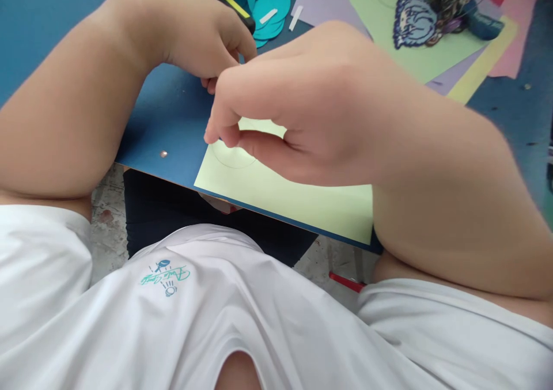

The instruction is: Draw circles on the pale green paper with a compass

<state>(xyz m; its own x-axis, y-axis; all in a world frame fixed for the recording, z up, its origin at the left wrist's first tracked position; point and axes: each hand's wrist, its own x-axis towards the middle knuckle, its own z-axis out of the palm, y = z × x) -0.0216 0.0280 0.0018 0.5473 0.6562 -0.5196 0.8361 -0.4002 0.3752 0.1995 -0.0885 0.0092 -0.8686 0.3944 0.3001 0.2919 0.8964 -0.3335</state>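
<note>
Our pale green paper (302, 203) lies at the worktop's (168, 119) near edge, a thin curve drawn, no cut visible along it; rounded teal pieces (276, 10) look finished. Right hand (302, 102) curls over it, left hand (207, 38) just beyond; we cannot tell whether either grips anything.

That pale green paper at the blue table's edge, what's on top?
A thin grey curved line shows. The bare right hand is over the pale green paper, hiding what's beneath.
</note>
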